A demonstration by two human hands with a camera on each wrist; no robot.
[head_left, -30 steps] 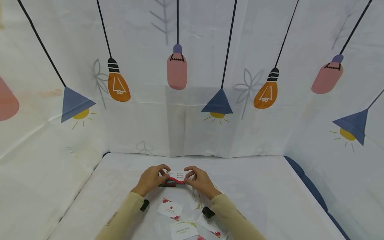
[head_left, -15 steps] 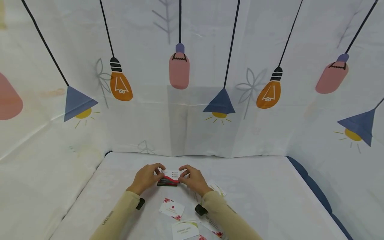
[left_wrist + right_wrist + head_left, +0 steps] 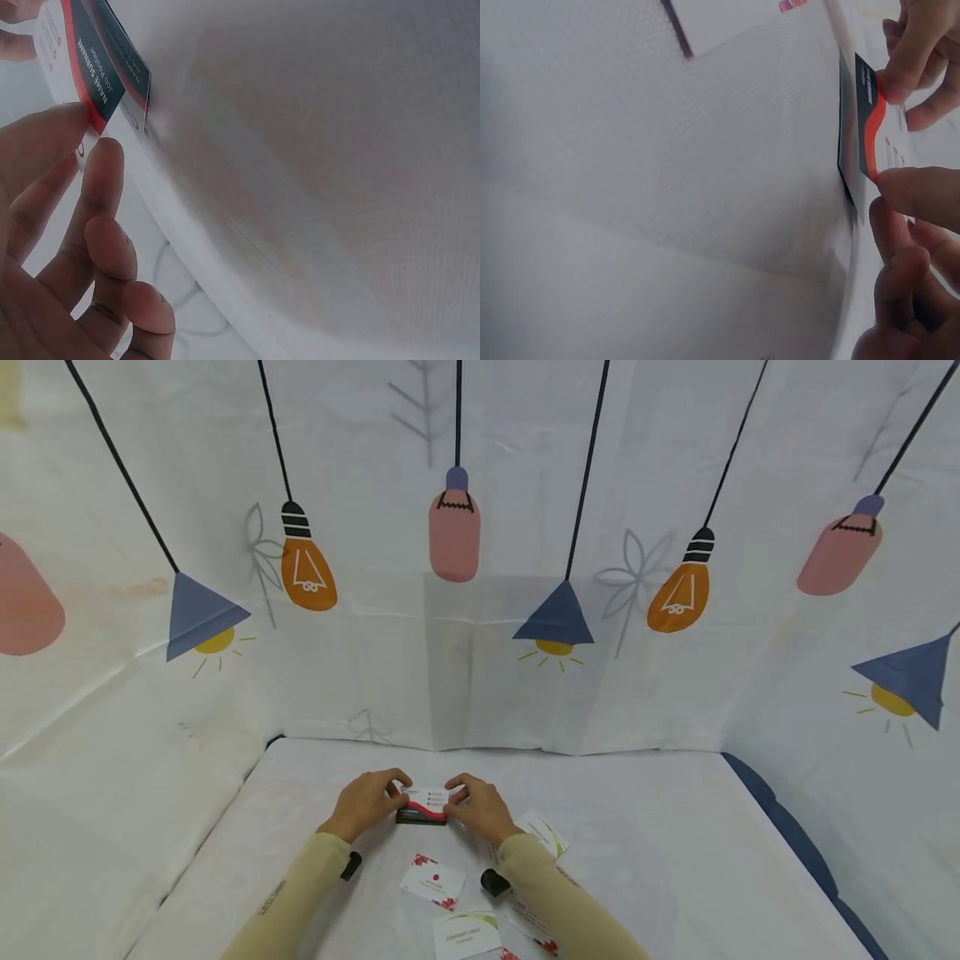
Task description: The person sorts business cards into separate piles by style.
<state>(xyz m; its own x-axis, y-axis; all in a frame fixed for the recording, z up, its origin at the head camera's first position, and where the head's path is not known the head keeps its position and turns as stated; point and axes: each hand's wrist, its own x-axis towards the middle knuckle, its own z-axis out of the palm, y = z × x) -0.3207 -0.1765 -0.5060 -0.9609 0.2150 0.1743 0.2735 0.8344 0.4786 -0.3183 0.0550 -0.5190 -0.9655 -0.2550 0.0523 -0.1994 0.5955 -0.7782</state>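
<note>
Both hands hold a small stack of business cards (image 3: 423, 804) upright on its long edge on the white table (image 3: 645, 827). The top card is white with a red wave and a dark band. My left hand (image 3: 390, 793) pinches the stack's left end and my right hand (image 3: 457, 797) pinches its right end. In the left wrist view, the card (image 3: 94, 71) sits at the top left above my left fingers (image 3: 101, 195). In the right wrist view, the card (image 3: 870, 127) stands between my right fingertips (image 3: 915, 191) and the left hand's fingers (image 3: 911, 64).
Loose business cards lie in front of my forearms: a red-flowered one (image 3: 432, 882), a green-and-white one (image 3: 467, 935), another (image 3: 545, 832) by the right sleeve and one (image 3: 528, 927) at the lower edge. A cloth printed with lamps (image 3: 454, 527) walls the table on three sides.
Both hands and the card stack have shifted slightly to the left. The right hand has closed in toward the left, so less of the card shows between them.
</note>
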